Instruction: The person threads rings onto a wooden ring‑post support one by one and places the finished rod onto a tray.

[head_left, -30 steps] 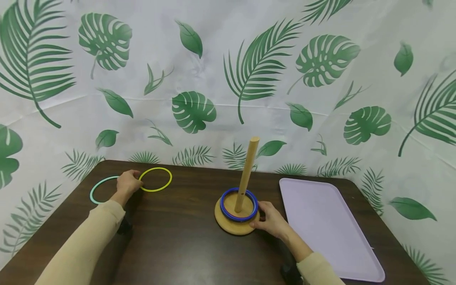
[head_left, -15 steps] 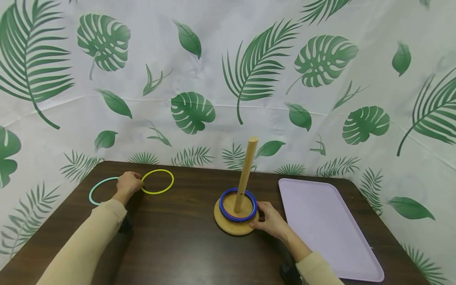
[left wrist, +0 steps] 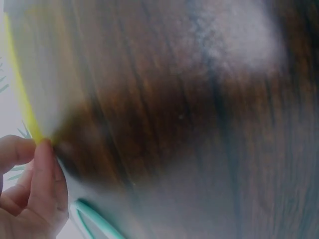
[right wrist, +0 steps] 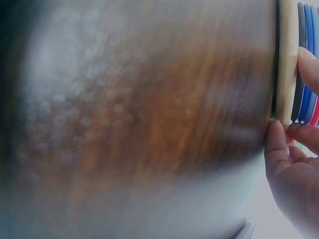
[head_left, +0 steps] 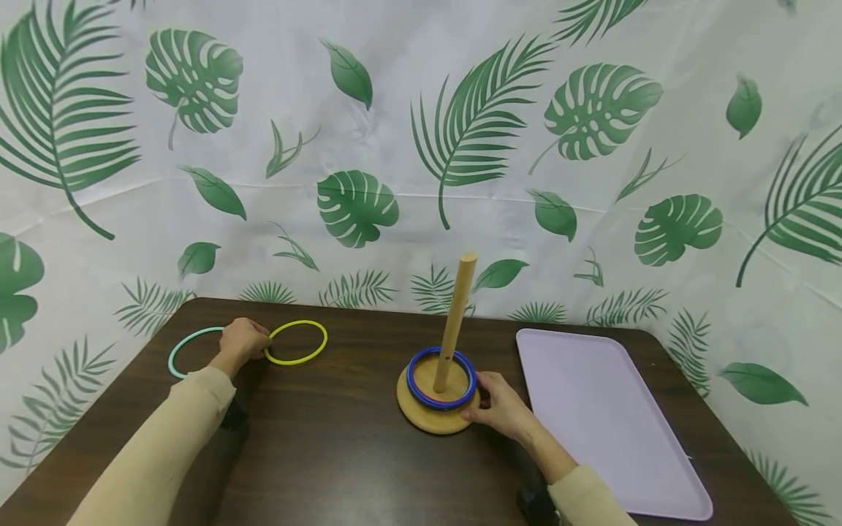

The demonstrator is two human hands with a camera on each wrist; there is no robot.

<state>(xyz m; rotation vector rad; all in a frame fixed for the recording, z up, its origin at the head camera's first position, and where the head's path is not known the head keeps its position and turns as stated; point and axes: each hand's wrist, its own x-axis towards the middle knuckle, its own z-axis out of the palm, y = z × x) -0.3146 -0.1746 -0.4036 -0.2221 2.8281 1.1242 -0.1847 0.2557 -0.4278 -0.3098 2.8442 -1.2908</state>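
My left hand (head_left: 243,340) is at the far left of the table, pinching the near-left edge of a yellow ring (head_left: 326,338) between thumb and fingertips. In the left wrist view, the yellow ring (left wrist: 22,94) runs up from the pinch. A teal ring (head_left: 172,361) lies just left of that hand, partly hidden behind it. Mid-table stands a wooden ring-toss stand with an upright peg (head_left: 455,321) and a round base (head_left: 427,425). Blue rings (head_left: 410,376) circle the peg, stacked with black and red ones. My right hand (head_left: 506,409) grips the base's right edge, thumb and fingers at its rim.
A pale lilac tray (head_left: 598,409) lies on the dark wooden table (head_left: 355,467) to the right of the stand. Behind the table hangs a white cloth (head_left: 395,146) printed with green leaves.
My left hand and the yellow ring have shifted slightly right and toward me. The right hand, stand, teal ring and tray stay where they were.
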